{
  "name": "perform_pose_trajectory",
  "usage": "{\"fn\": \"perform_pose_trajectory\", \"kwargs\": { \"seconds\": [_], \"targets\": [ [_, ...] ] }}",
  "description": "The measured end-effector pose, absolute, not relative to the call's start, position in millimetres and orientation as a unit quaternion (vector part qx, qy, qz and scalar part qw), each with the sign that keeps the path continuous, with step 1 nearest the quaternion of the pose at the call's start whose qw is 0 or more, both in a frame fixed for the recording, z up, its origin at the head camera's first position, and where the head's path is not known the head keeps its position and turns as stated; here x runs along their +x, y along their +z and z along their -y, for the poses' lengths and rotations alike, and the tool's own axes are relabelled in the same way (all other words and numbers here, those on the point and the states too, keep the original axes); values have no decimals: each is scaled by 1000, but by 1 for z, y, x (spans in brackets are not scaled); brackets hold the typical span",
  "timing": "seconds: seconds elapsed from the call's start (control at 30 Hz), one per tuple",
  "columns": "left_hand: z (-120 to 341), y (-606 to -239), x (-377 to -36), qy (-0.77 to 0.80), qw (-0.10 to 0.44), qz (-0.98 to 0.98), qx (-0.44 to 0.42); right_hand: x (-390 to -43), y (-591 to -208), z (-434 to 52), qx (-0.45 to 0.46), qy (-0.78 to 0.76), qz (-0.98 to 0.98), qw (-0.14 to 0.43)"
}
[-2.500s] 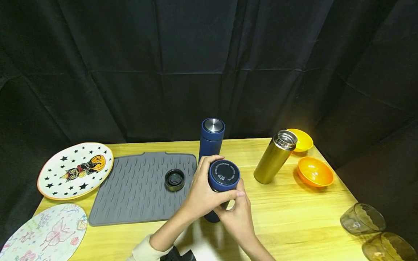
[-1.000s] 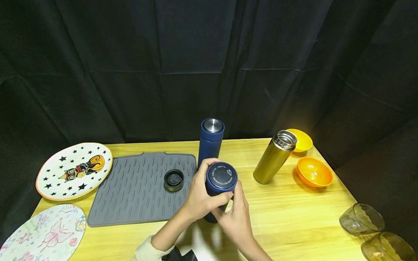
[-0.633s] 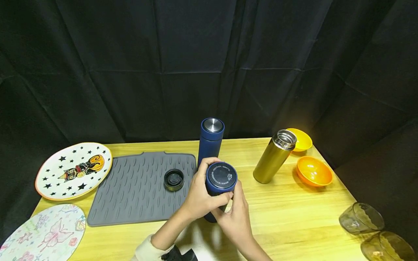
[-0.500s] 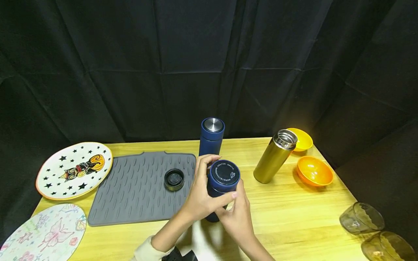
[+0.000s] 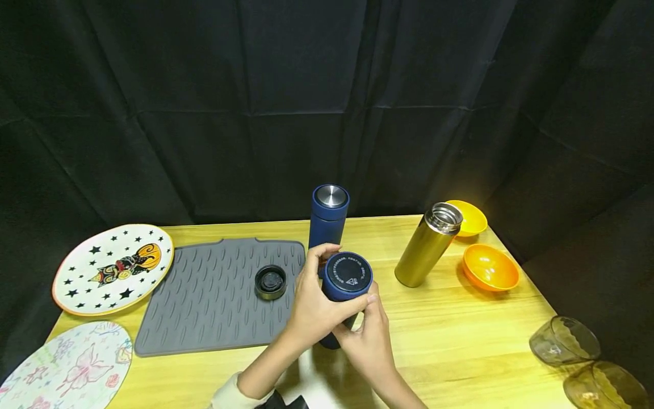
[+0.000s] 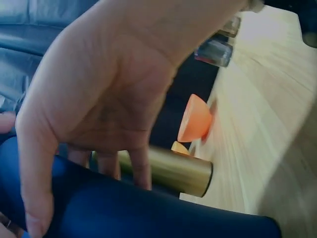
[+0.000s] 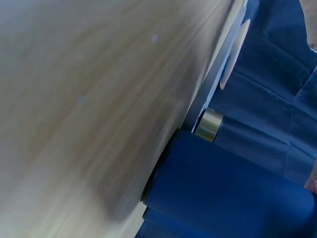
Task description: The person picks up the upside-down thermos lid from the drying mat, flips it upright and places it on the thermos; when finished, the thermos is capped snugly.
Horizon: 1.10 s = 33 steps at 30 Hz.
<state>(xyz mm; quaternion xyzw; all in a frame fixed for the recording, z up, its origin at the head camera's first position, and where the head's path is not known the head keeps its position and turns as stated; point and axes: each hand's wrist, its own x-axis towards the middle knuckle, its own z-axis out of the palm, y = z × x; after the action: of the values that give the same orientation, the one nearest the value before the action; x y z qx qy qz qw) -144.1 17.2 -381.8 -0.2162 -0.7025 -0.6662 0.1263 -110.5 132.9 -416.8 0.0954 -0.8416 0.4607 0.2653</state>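
Observation:
A dark blue thermos (image 5: 349, 275) stands upright near the front of the table, its black top disc bearing white print and a warning triangle. My left hand (image 5: 313, 304) curls round its upper part from the left, thumb across the front. Lower down, my right hand (image 5: 370, 343) grips the same thermos from the right; its far fingers are hidden. In the left wrist view, the left hand's fingers lie over the blue body (image 6: 163, 213). The right wrist view shows the thermos's lower end (image 7: 223, 188) at the tabletop. Behind it rises a second blue thermos (image 5: 328, 224) with a silver top.
On the grey drying mat (image 5: 204, 307) lies a black-and-gold cap (image 5: 271, 282). A gold thermos (image 5: 424, 250) without its lid stands to the right, by a yellow bowl (image 5: 472, 218) and an orange bowl (image 5: 490, 268). Two plates are at left, two tinted glasses (image 5: 564, 341) at right.
The print on the held thermos's top has turned clockwise since one second ago, its triangle moving from upper right to the bottom. The left thumb has shifted slightly right. Other things stay put.

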Motion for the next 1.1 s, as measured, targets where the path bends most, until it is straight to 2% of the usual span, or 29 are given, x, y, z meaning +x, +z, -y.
{"fn": "perform_pose_trajectory", "kwargs": {
  "seconds": [0.2,0.37,0.53,0.73,0.93,1.1],
  "targets": [
    [-14,-382,-146,-694,87,668,-254,-110,-416,-132,95,469,840,256],
    [-16,-380,-145,-667,108,703,-222,-111,-416,-133,91,463,843,259],
    [-12,-381,-147,-696,66,662,-270,-110,-417,-134,93,465,841,259],
    [-13,-382,-147,-649,118,719,-219,-110,-417,-134,93,454,846,264],
    [-13,-382,-148,-675,100,683,-261,-109,-416,-134,91,458,844,263],
    [-16,-381,-146,-611,178,743,-210,-110,-415,-135,90,455,847,259]
  ]
}}
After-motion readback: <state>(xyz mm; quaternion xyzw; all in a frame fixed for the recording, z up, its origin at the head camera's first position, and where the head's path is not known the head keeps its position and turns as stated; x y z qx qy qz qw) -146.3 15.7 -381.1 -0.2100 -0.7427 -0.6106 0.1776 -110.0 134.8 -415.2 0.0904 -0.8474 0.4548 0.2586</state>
